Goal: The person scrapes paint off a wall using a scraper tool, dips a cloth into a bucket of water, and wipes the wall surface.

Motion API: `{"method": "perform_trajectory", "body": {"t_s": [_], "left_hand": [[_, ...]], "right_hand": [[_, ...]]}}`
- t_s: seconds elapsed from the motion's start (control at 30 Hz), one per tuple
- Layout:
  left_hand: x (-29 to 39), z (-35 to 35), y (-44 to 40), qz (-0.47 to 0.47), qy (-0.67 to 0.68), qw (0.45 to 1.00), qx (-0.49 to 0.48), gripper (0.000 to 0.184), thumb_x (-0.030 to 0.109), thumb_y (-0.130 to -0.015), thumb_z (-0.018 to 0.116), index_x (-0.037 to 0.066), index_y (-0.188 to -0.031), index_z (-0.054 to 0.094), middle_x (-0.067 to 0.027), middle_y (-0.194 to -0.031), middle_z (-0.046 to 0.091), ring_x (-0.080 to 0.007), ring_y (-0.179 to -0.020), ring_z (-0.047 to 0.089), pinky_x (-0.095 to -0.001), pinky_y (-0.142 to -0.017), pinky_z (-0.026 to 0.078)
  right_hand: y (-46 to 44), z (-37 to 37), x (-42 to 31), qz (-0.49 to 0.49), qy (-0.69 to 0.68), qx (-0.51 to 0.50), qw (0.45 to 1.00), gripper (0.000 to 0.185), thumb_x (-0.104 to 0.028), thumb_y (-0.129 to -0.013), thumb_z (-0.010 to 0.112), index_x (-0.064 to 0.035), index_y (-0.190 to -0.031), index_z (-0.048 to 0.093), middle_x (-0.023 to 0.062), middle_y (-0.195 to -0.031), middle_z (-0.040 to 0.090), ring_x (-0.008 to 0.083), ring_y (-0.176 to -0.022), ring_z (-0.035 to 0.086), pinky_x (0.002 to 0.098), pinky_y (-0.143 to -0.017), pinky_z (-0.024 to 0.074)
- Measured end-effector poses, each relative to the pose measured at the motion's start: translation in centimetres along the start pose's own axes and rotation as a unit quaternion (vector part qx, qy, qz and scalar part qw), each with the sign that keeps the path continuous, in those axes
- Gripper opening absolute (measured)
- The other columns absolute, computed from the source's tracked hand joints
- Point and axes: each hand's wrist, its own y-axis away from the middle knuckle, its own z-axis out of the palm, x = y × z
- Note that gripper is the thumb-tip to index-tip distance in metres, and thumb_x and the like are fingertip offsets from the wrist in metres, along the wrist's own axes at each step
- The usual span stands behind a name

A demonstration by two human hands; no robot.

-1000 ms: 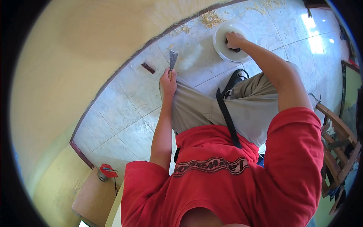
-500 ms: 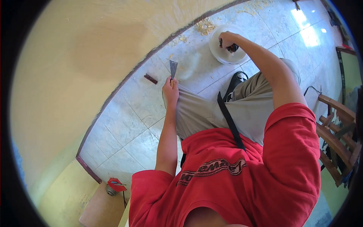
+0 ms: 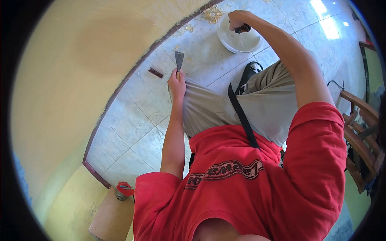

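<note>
My left hand point(image 3: 177, 83) is closed round the wooden handle of a scraper point(image 3: 179, 60), whose metal blade points up, away from me, beside my knee. My right hand point(image 3: 240, 21) is closed on a dark object point(image 3: 243, 28), mostly hidden by the fingers, above a round white bucket point(image 3: 238, 49). Pale contents show inside the bucket. On the floor left of the scraper lies a small dark red-brown piece point(image 3: 155, 72).
A yellow wall point(image 3: 80, 80) with a dark red skirting curves along the left. Shavings point(image 3: 212, 14) lie near it. At the right stands a wooden chair-like frame point(image 3: 360, 136). A red and grey tool point(image 3: 124, 189) is at the lower left.
My right hand has risen from low inside the bucket to above it, with the dark object in its grip. My left hand keeps hold of the scraper. The camera view has shifted slightly.
</note>
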Motion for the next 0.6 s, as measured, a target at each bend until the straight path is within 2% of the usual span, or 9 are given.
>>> {"method": "perform_trajectory", "body": {"t_s": [0.1, 0.17, 0.27, 0.3, 0.37, 0.6], "left_hand": [[0.7, 0.0, 0.1, 0.014, -0.021, 1.0, 0.01, 0.037, 0.027, -0.092, 0.059, -0.005, -0.111, 0.061, -0.025, -0.089, 0.067, -0.0384, -0.084, 0.066, -0.0408, -0.075, 0.051], [0.9, -0.2, 0.3, 0.02, -0.014, 1.0, 0.004, 0.036, 0.027, -0.093, 0.058, -0.004, -0.111, 0.061, -0.025, -0.088, 0.067, -0.0388, -0.083, 0.066, -0.0411, -0.073, 0.051], [1.0, -0.1, 0.1, 0.02, -0.025, 0.999, 0.014, 0.035, 0.027, -0.093, 0.058, -0.003, -0.111, 0.062, -0.025, -0.087, 0.067, -0.039, -0.082, 0.066, -0.0413, -0.073, 0.051], [1.1, 0.0, 0.3, 0.017, -0.023, 1.0, 0.013, 0.035, 0.027, -0.093, 0.058, -0.003, -0.111, 0.062, -0.025, -0.087, 0.067, -0.039, -0.082, 0.066, -0.0413, -0.073, 0.051], [1.1, -0.1, 0.2, 0.01, -0.013, 1.0, 0.002, 0.036, 0.027, -0.093, 0.058, -0.004, -0.111, 0.061, -0.025, -0.087, 0.067, -0.0389, -0.081, 0.066, -0.0411, -0.072, 0.051], [0.5, 0.2, 0.1, 0.062, -0.023, 0.997, 0.047, 0.039, 0.029, -0.094, 0.057, -0.006, -0.111, 0.061, -0.0262, -0.088, 0.066, -0.0396, -0.081, 0.066, -0.041, -0.072, 0.051]], "right_hand": [[-1.5, 2.2, 0.9, 0.001, 0.029, 0.029, 0.999, 0.025, -0.022, -0.07, 0.062, 0.0016, -0.072, 0.07, 0.0167, -0.07, 0.069, 0.028, -0.064, 0.069, 0.0403, -0.062, 0.0558], [-1.5, 3.4, 1.1, -0.033, 0.054, 0.114, 0.991, 0.027, -0.023, -0.071, 0.061, 0.0013, -0.08, 0.07, 0.018, -0.075, 0.07, 0.0321, -0.072, 0.069, 0.0432, -0.068, 0.0552], [-0.9, 3.9, 1.1, -0.069, 0.085, 0.144, 0.984, 0.028, -0.022, -0.072, 0.061, 0.0012, -0.084, 0.069, 0.019, -0.079, 0.07, 0.0349, -0.076, 0.069, 0.0446, -0.071, 0.0547], [-0.9, 4.2, 1.1, -0.069, 0.087, 0.141, 0.984, 0.028, -0.022, -0.072, 0.061, 0.0012, -0.084, 0.069, 0.019, -0.079, 0.07, 0.0349, -0.076, 0.069, 0.0446, -0.071, 0.0547], [-0.9, 4.6, 0.8, -0.073, 0.108, 0.153, 0.98, 0.026, -0.02, -0.073, 0.062, -0.0021, -0.089, 0.072, 0.0172, -0.093, 0.071, 0.0324, -0.086, 0.069, 0.0435, -0.075, 0.0549], [-1.3, 6.0, 1.2, -0.094, 0.158, 0.123, 0.975, 0.027, -0.018, -0.073, 0.062, -0.0017, -0.092, 0.072, 0.0174, -0.096, 0.071, 0.0344, -0.09, 0.068, 0.044, -0.077, 0.0549]]}}
